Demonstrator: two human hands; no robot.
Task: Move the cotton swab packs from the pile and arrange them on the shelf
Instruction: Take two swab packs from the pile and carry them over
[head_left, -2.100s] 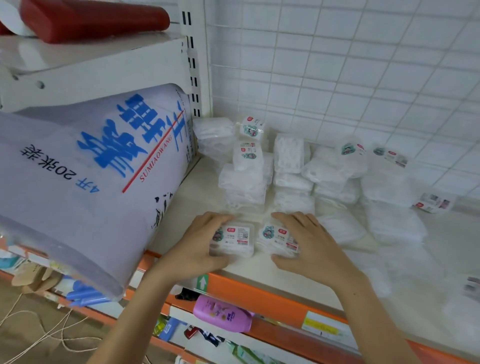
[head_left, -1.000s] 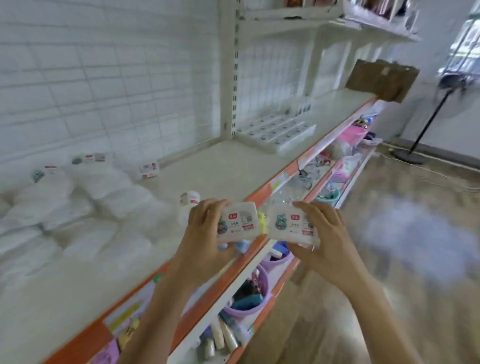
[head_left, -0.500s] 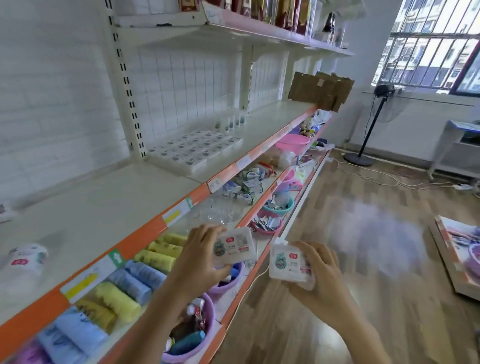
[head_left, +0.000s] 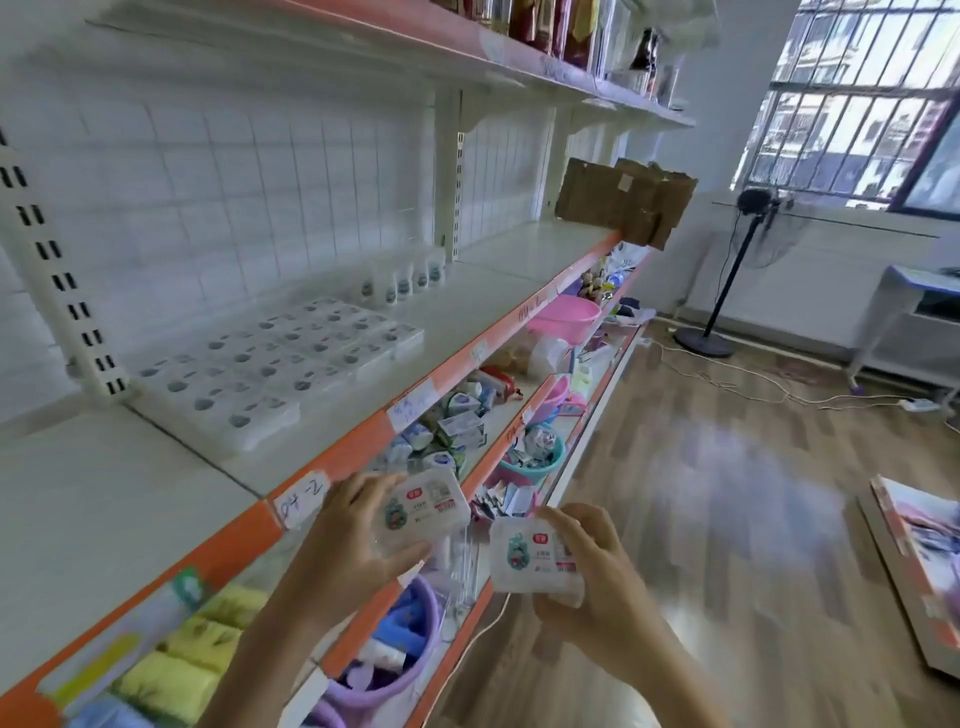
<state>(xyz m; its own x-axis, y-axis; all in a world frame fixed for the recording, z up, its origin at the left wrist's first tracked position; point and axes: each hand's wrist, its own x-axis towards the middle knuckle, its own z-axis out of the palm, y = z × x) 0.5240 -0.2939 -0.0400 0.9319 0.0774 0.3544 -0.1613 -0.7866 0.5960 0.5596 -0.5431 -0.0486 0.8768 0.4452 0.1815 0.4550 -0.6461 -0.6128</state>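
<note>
Left hand grips labelled swab pack; right hand grips second pack; shelf tag "04-2"

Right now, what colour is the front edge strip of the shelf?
Orange, with white paper labels stuck on the front edge strip; the head view shows it.

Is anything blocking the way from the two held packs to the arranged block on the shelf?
Nothing visible. Left hand and right hand each hold a pack off the shelf's orange edge; bare shelf lies before the arranged packs.
</note>
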